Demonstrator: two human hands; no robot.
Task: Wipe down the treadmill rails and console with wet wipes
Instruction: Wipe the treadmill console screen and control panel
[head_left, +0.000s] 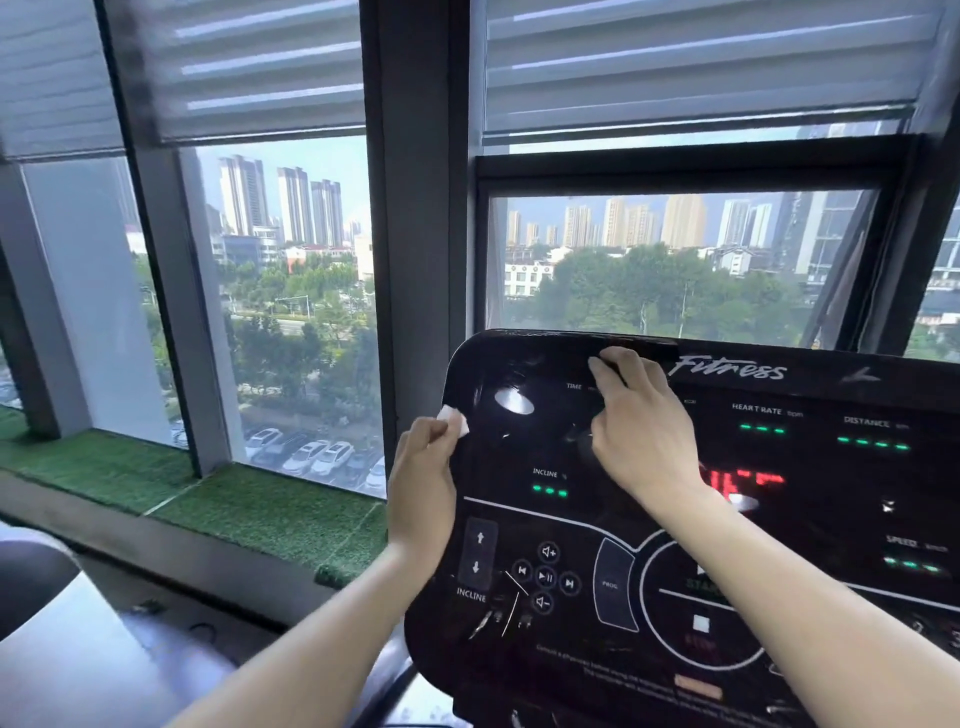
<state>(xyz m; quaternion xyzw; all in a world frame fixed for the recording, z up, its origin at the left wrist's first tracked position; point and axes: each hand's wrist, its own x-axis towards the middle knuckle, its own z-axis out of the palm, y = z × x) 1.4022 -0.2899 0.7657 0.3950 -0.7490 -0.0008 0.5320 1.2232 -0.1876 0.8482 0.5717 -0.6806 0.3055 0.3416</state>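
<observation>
The black glossy treadmill console fills the lower right, with lit green readouts and button symbols. My left hand is at the console's left edge and pinches a small folded white wet wipe against that edge near the upper left corner. My right hand rests on the upper part of the panel beside the TIME label, fingers bent and pointing towards the top rim. Nothing shows in its grasp. The treadmill rails are out of view.
Large windows with half-lowered blinds stand right behind the console. A sill covered in green artificial turf runs along the left. A dark rounded object and a grey surface lie at the lower left.
</observation>
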